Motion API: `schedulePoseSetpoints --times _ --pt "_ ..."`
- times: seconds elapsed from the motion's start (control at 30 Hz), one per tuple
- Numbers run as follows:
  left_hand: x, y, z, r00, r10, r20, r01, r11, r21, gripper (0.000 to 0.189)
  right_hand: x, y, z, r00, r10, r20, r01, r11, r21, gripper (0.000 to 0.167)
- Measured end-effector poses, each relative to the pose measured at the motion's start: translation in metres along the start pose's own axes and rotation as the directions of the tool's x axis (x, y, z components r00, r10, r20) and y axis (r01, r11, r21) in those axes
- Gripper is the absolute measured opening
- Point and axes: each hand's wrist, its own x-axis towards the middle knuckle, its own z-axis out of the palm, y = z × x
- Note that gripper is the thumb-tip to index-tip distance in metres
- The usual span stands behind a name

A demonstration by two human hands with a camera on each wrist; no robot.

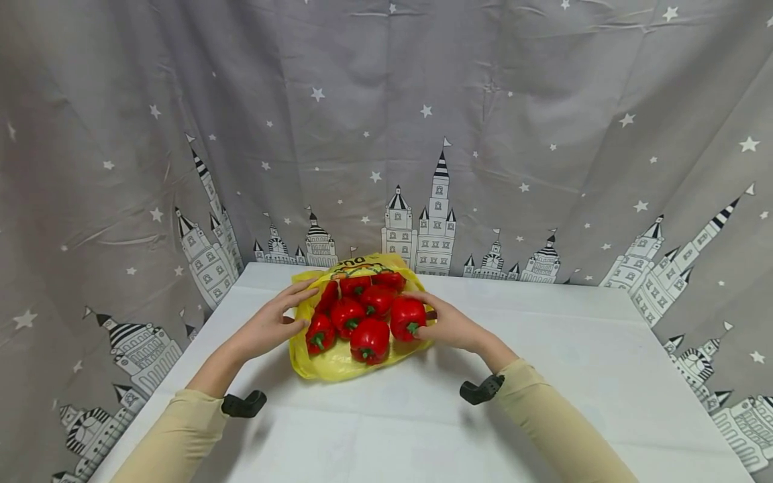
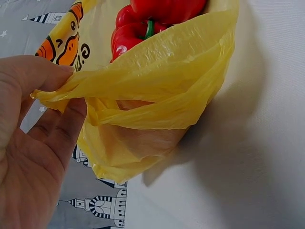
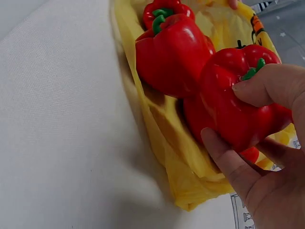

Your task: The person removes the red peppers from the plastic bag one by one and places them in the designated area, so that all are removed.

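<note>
A yellow plastic bag (image 1: 338, 370) lies on the white table with its mouth facing me, and several red bell peppers (image 1: 370, 341) with green stems are inside it. My left hand (image 1: 270, 327) is at the bag's left side; in the left wrist view its thumb and fingers pinch the bag's edge (image 2: 71, 90). At the right side of the mouth, my right hand (image 1: 449, 325) grips one red bell pepper (image 3: 238, 105) between thumb and fingers. Another bell pepper (image 3: 171, 55) sits right beside the held one. The bag has an orange cartoon print (image 2: 71, 45).
The white table (image 1: 543, 376) extends around the bag on the near and right sides. Behind it hangs a grey curtain (image 1: 495, 134) printed with stars and castles. A black wrist mount (image 1: 244, 404) is strapped on each arm.
</note>
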Motion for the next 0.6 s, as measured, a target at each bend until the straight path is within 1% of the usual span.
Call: schedulePoseSetpoints --times 0.23,0.47,0.6 --pt "-0.001 0.0 -0.001 1.0 0.002 -0.005 -0.002 1.0 0.006 0.061 -0.011 0.001 -0.016 0.999 0.005 -0.036 -0.004 0.999 0.036 0.071" --pt "-0.001 -0.002 -0.002 1.0 0.001 -0.002 -0.001 1.0 -0.021 0.061 -0.026 0.009 -0.046 0.996 0.007 -0.09 0.001 0.996 0.092 0.076" --pt "0.0 -0.006 -0.003 1.0 0.01 -0.001 -0.01 1.0 -0.023 0.062 -0.037 0.02 -0.064 0.991 0.039 -0.131 -0.026 0.994 0.104 0.077"
